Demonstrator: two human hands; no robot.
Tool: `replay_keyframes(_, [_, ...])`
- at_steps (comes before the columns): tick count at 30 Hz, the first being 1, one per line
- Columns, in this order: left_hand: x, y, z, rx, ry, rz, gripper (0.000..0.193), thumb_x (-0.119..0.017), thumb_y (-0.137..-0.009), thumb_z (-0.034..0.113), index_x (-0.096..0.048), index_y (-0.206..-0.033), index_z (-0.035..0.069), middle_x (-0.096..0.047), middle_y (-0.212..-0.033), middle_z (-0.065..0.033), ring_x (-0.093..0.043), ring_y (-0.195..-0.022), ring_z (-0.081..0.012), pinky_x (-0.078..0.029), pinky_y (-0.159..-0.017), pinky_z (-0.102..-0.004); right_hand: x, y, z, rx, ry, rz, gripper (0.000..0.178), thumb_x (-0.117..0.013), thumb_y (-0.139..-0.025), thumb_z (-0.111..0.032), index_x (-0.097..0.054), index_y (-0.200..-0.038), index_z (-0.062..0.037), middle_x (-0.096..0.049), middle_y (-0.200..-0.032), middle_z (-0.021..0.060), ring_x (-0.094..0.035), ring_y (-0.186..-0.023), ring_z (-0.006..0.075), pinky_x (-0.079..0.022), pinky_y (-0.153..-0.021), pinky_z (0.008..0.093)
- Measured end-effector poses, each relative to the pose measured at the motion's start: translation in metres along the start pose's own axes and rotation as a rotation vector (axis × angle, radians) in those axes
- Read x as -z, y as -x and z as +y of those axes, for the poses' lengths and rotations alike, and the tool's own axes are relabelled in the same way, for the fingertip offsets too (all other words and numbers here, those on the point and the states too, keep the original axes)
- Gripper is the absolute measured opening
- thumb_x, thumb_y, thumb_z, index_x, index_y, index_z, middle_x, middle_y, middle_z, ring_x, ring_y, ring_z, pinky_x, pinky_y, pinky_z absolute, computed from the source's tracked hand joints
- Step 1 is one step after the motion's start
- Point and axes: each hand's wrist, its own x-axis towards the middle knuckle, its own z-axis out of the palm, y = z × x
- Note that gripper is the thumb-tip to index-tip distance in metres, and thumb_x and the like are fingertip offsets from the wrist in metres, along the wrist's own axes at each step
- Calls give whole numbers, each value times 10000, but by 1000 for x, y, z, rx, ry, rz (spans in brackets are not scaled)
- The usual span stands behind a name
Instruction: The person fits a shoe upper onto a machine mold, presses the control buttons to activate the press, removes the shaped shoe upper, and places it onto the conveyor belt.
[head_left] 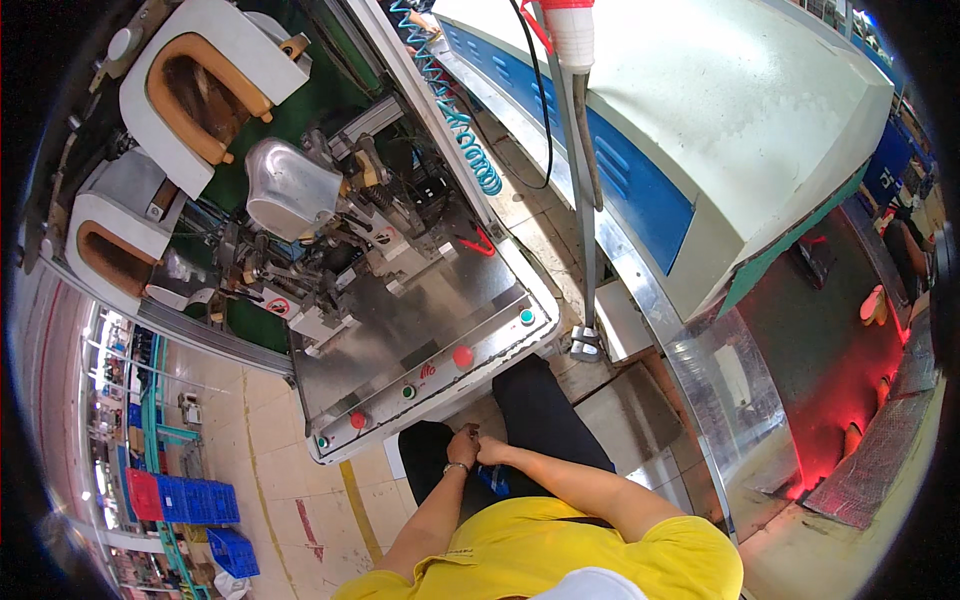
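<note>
My left hand (462,446), with a band round its wrist, is held close above my dark trousers. My right hand (491,451) meets it from the other side, so the two are touching or nearly so. Both sets of fingers look curled closed; whatever they may hold is too small or hidden to make out. Just below them a small blue thing (493,480) shows against my lap. Ahead of my hands is the machine's metal front panel (437,372), which carries red and green push buttons; neither hand touches it.
The machine holds a shiny metal last (292,190) and white moulds (192,98) with tan pads. A metal post (586,230) stands to the right, beside a white and blue machine cover (740,130). Blue crates (197,499) sit at left. A conveyor (800,370) carries shoe parts at far right.
</note>
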Motion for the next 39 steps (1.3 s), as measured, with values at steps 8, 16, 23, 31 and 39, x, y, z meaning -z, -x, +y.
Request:
replay_keyframes(8, [-1, -1, 4, -11, 19, 10, 254, -484, -735, 105, -555, -979, 105, -588, -904, -130, -561, -826, -287, -448, -692, -358, -8, -12, 17, -66, 4, 14, 294, -455, -683, -109, -552, -933, 11, -535, -971, 238, -503, -919, 371, -408, -770, 392])
replay_keyframes(16, [-1, -1, 3, 6, 48, 65, 230, -483, -745, 140, -553, -959, 98, -590, -913, -118, -564, -826, -281, -446, -695, -350, -12, -15, 21, -43, -39, 14, 316, -465, -676, -115, -536, -946, 34, -532, -968, 249, -512, -910, 367, -406, -775, 396])
replay_keyframes(23, [6, 6, 9, 10, 43, 45, 238, -481, -749, 125, -531, -980, 101, -598, -859, -115, -578, -777, -268, -446, -682, -353, -20, -24, 32, 42, -57, 6, 323, -465, -674, -101, -531, -954, 45, -528, -973, 256, -503, -931, 369, -405, -784, 386])
replay_keyframes(31, [10, 6, 15, 7, 32, 23, 245, -485, -746, 126, -532, -985, 100, -598, -877, -108, -581, -775, -258, -446, -687, -349, -18, -23, 31, -11, -56, 17, 323, -462, -675, -105, -531, -947, 55, -526, -964, 267, -498, -930, 379, -402, -793, 387])
replay_keyframes(39, [3, 1, 4, 18, 89, 12, 238, -492, -757, 111, -544, -983, 60, -565, -938, -147, -539, -855, -302, -427, -740, -353, -9, -9, 16, -16, -30, 43, 301, -477, -691, -140, -542, -925, 37, -541, -923, 258, -517, -892, 372, -407, -760, 397])
